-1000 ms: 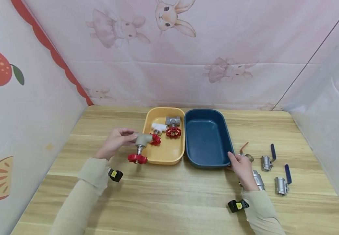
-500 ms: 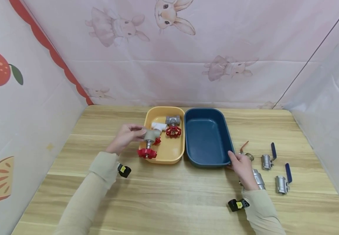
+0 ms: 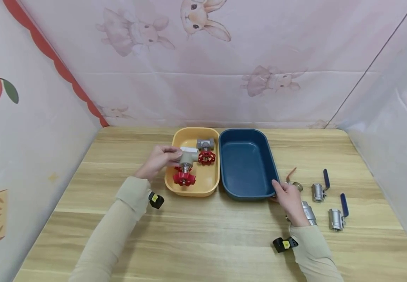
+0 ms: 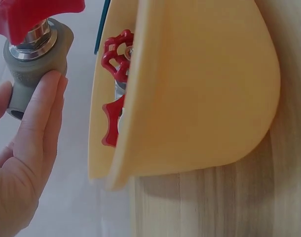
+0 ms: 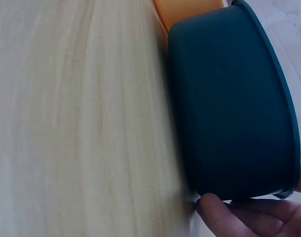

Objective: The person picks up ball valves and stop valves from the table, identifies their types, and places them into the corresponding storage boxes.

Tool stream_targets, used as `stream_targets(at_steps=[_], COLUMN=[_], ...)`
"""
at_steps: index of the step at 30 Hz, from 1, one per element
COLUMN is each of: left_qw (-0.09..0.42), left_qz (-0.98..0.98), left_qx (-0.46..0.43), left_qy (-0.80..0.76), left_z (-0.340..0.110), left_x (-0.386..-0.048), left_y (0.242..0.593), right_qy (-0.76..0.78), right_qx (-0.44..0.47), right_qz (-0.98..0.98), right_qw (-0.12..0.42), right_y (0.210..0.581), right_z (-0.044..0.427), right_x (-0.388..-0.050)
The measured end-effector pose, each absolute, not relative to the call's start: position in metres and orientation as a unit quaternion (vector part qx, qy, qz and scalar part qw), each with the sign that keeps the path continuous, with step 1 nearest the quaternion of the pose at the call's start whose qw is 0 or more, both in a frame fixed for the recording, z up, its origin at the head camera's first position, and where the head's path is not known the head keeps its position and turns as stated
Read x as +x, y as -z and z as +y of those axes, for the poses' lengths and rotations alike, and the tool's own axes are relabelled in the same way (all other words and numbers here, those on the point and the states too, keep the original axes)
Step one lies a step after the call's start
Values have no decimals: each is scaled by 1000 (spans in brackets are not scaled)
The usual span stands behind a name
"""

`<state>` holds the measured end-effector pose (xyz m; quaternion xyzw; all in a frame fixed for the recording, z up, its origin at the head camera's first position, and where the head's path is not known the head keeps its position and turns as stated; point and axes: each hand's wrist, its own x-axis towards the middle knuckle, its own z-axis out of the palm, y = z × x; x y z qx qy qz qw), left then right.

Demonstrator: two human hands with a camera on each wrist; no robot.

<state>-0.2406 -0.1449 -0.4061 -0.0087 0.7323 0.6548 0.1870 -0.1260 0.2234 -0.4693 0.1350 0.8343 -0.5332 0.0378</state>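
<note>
In the head view my left hand (image 3: 161, 159) grips a grey-green pipe valve (image 3: 187, 157) by its body, over the left part of the yellow bin (image 3: 198, 192). The valve's red handwheel points towards me. Up close in the left wrist view, thumb and fingers pinch the valve body (image 4: 37, 69). Inside the yellow bin lie a metal valve (image 3: 206, 144) with a red handwheel and a white valve (image 3: 189, 149), which the held valve partly hides. My right hand (image 3: 289, 199) holds the near right corner of the dark blue bin (image 3: 247, 164), thumb at its rim.
Right of the blue bin lie two ball valves with blue levers, one farther (image 3: 318, 192) and one nearer (image 3: 335, 219). A brass valve with an orange lever (image 3: 290, 174) and a larger metal valve (image 3: 309, 213) are partly behind the right hand. Printed cloth walls enclose the table.
My left hand has carried the grey-green valve rightwards and slightly away from me, from the yellow bin's left edge to over its inside. My right hand keeps its hold on the blue bin.
</note>
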Motion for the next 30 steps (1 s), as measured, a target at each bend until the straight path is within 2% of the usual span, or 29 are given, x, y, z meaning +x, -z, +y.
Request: stream_targets(at_steps=[7,22,30], left_qw=[189,230,237], left_qz=[728,741,771], left_qx=[0,-8,20], left_qy=[-659,-631,-591], left_z=[-139,-129,-124], left_x=[-247,-257,-261], left_y=[406,408,410], right_qy=[528,534,532], right_qx=[141,142,138], right_qz=[837,833,834], right_qw=[36,37,31], right_y=[467,468,470], right_z=[223,223,224], right_x=[-127,-127,-127])
